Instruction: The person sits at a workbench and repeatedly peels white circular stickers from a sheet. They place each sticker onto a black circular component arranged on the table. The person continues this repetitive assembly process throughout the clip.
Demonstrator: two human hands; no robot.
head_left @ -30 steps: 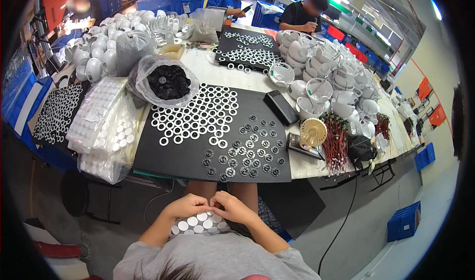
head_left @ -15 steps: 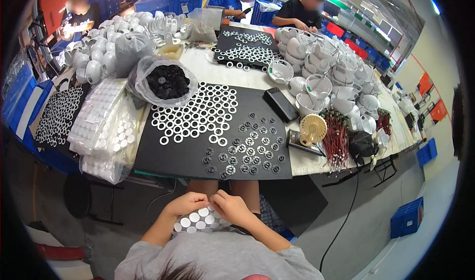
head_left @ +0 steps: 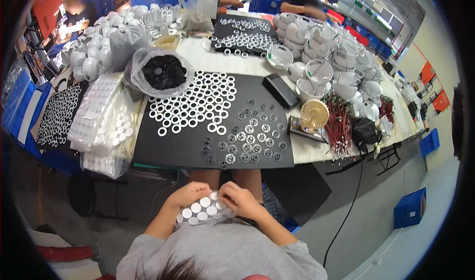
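Observation:
A sheet of round white stickers (head_left: 203,209) lies across my lap. My left hand (head_left: 190,194) is closed on its upper left edge, fingers curled. At the sheet's upper right my right hand (head_left: 238,200) has its fingers bent in a pinch against the sheet; what sits between the fingertips is hidden. On the table's near side, a black board (head_left: 168,154) carries many white rings (head_left: 195,104) at its left. Dark, clear-looking round discs (head_left: 250,137) are spread over its right part, several with a whiter face.
An open plastic bag of black parts (head_left: 165,72) stands behind the rings. Left are bagged sticker sheets (head_left: 96,116) and piled white housings (head_left: 101,57). Right are a black case (head_left: 281,90), a small fan (head_left: 314,116), red wires (head_left: 339,126) and stacked white cups (head_left: 321,72). Several people work beyond.
My right hand has moved slightly right, away from my left hand, showing more of the sticker sheet between them. The table scene has shifted a little upward in view.

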